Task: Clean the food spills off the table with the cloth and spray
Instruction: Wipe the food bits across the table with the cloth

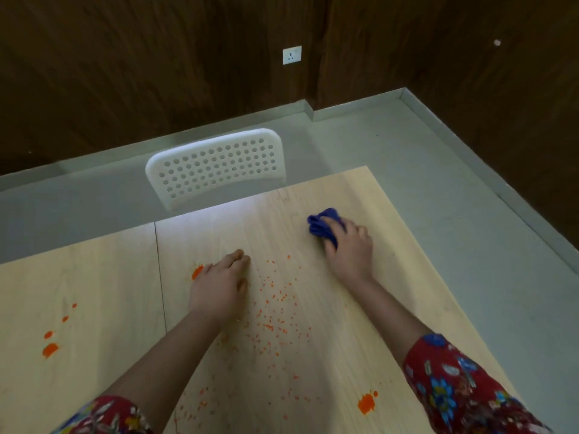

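Observation:
A light wooden table (313,355) carries orange food spills. Fine orange crumbs (275,311) are scattered across its middle. Orange blobs lie at the left (50,349), at the front right (366,402), and beside my left hand (197,271). My right hand (349,247) grips a crumpled blue cloth (322,225) and holds it against the table near the far right part. My left hand (219,286) rests flat on the table, fingers together, left of the crumbs. No spray bottle is in view.
A white perforated chair (216,166) stands tucked at the table's far edge. Grey floor (438,183) runs along the right side and behind. Dark wood-panelled walls (156,57) with a white socket (292,54) close off the corner. A seam (160,277) splits the tabletop.

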